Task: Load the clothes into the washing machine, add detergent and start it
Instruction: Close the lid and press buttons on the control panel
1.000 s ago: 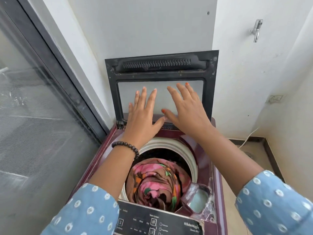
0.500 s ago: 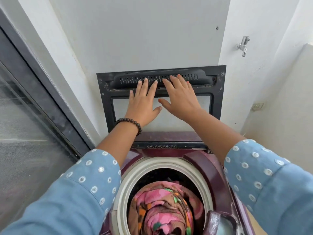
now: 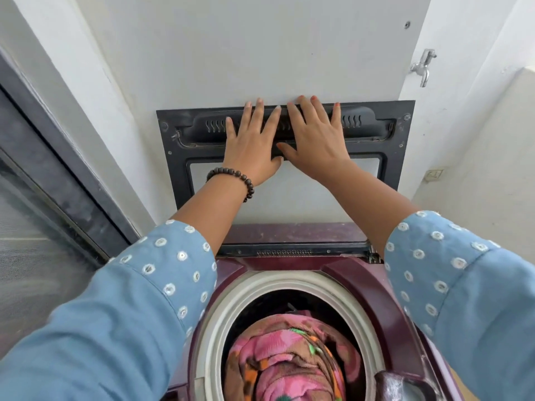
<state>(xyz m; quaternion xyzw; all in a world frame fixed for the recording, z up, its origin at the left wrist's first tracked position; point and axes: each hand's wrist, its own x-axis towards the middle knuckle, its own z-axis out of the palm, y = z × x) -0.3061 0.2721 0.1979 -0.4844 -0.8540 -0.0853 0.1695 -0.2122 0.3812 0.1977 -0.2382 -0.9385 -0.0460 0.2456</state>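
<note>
Now, with the clothes (image 3: 289,360) already heaped in the drum (image 3: 272,285), I lay my left hand (image 3: 252,146) and right hand (image 3: 317,140) flat, fingers spread, on the upright lid (image 3: 179,169), reaching its top edge to pull it down.

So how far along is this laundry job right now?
Loading looks done: a pink and orange patterned cloth fills the round white-rimmed drum. In hand: the left hand and right hand lie flat on the raised black-framed lid. Left: closing it and starting; whether detergent is in, I can't tell.
</note>
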